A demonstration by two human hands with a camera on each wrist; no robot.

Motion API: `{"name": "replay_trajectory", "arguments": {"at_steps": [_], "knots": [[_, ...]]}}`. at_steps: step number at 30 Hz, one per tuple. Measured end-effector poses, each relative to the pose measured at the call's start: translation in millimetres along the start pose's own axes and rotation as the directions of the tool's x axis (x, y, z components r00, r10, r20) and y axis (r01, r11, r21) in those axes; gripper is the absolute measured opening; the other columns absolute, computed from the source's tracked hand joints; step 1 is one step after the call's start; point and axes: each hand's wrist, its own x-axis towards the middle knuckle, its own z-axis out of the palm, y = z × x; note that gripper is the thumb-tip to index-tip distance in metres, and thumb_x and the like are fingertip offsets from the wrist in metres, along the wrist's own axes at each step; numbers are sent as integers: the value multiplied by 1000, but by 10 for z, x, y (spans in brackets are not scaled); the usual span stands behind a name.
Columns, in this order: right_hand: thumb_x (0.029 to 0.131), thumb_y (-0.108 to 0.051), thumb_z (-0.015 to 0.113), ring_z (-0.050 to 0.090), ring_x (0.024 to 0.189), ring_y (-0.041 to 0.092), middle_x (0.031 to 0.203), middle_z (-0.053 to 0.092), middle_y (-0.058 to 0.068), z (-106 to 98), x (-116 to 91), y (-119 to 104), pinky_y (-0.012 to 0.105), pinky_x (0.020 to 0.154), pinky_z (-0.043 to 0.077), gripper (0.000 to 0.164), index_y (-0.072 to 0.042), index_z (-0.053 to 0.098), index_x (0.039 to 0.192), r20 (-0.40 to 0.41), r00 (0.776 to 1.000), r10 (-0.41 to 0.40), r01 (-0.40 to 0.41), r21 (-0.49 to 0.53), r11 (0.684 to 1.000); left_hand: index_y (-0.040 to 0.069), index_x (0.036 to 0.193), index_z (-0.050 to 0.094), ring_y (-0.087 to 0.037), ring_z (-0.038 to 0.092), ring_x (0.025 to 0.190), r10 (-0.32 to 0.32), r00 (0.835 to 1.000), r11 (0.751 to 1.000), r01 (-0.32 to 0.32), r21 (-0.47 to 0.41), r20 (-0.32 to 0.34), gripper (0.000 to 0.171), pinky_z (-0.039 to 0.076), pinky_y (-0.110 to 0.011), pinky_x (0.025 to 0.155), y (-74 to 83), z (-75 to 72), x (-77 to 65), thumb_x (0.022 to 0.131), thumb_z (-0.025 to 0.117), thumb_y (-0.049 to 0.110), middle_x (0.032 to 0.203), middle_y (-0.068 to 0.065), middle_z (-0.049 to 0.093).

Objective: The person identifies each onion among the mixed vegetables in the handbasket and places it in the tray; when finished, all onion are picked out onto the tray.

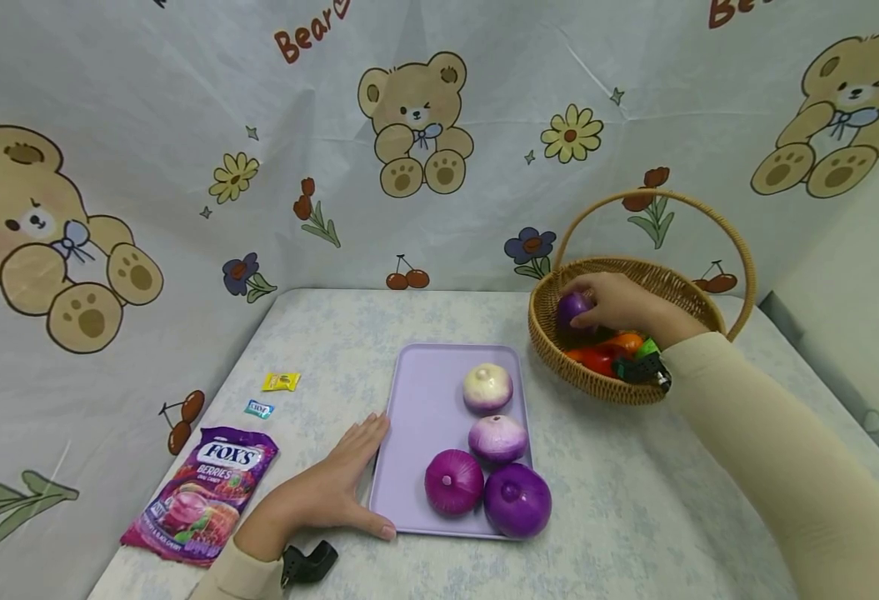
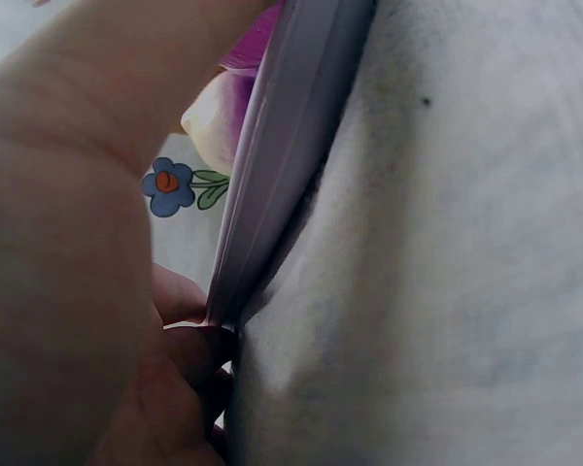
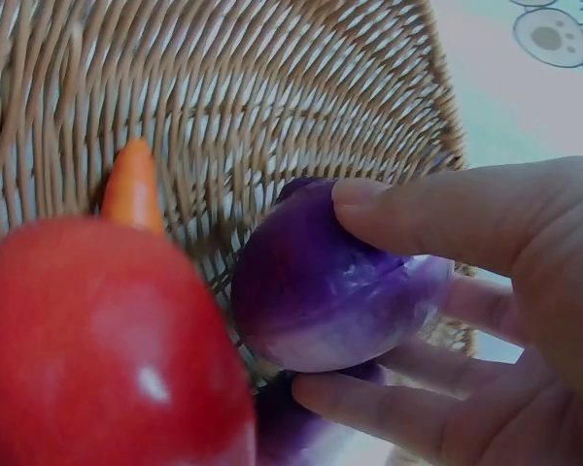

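Inside the wicker basket [image 1: 611, 387], my right hand [image 1: 619, 302] grips a purple onion [image 3: 335, 277], thumb on top and fingers beneath. Another purple thing shows partly below it in the right wrist view. A red tomato-like vegetable [image 3: 107, 340] and an orange pointed one [image 3: 133, 186] lie beside it. My left hand [image 1: 334, 483] rests along the left edge of the lilac tray [image 1: 420, 392], fingers extended and touching its rim. On the tray sit a whitish onion [image 1: 487, 388], a pale purple onion [image 1: 497, 439], a magenta onion [image 1: 454, 482] and a dark purple onion [image 1: 517, 501].
A purple candy bag [image 1: 202, 496] lies at the table's left side. Behind it are a small blue wrapped candy [image 1: 259, 408] and a yellow one [image 1: 281, 382]. The basket's handle [image 1: 742, 250] arches above it. A bear-print cloth [image 1: 319, 108] hangs behind the table.
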Motion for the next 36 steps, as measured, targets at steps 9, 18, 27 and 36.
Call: {"name": "replay_trajectory", "arguments": {"at_steps": [9, 18, 27, 36], "knots": [[99, -20, 78, 63, 109, 41, 140, 57, 26, -80, -56, -23, 56, 89, 59, 54, -8, 59, 147, 16, 999, 32, -33, 83, 996, -4, 166, 10, -34, 0, 159, 0, 1000, 1000, 0, 0, 0, 147, 1, -53, 126, 4, 2, -8, 68, 88, 73, 173, -19, 6], [98, -19, 78, 56, 127, 47, 142, 59, 24, -180, -127, -144, 66, 102, 49, 50, -9, 63, 144, -24, 1000, -7, 9, 78, 997, -4, 166, 11, -34, 1, 159, -6, 1000, 1000, 6, -3, 5, 146, 2, -53, 126, 8, 4, -8, 68, 89, 72, 173, -19, 7], [97, -20, 80, 55, 130, 47, 141, 60, 24, -276, -185, -325, 67, 105, 46, 54, -9, 61, 147, -45, 998, -38, 43, 111, 993, -2, 167, 11, -33, 0, 159, -22, 1000, 1000, 22, -8, 8, 147, 2, -53, 126, 11, -3, -7, 67, 89, 72, 174, -18, 7], [95, -16, 82, 57, 129, 43, 143, 59, 18, -244, -202, -701, 64, 102, 50, 52, -13, 64, 144, -112, 987, -120, 132, 114, 985, -2, 167, 10, -34, 0, 159, -23, 1000, 1000, 23, -2, 5, 147, 2, -54, 126, 7, -4, -7, 67, 88, 73, 174, -18, 6]]}}
